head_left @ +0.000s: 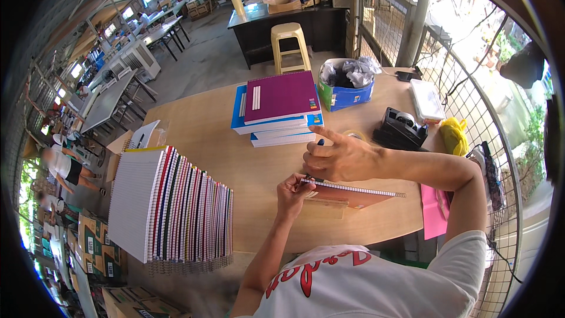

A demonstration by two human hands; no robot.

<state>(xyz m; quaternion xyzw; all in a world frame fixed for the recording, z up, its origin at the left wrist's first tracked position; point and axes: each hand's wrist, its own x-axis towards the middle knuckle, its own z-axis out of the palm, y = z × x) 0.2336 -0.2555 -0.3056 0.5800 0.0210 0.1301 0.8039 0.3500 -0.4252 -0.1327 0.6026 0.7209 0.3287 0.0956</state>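
My left hand [291, 196] pinches one end of a brown-covered spiral notebook [359, 195], which stands on its edge over the table with its wire-bound spine upward. Right above that end is my right hand [340, 158], its fingers curled around a small tool [320, 142] with a dark blue end. Most of this tool is hidden in the hand, so I cannot tell its kind. A dark tip shows at the spine's end, beside my left fingertips. Beyond my hands lies a stack of blue notebooks [282, 137] topped by a purple spiral notebook [282, 97].
A tall row of spiral notebooks [176, 206] stands at the left. Toward the back right are a blue-green box [348, 98] of grey plastic, a black tape dispenser [402, 128], a clear container [426, 100] and yellow cord [453, 136]. Wire mesh borders the right side.
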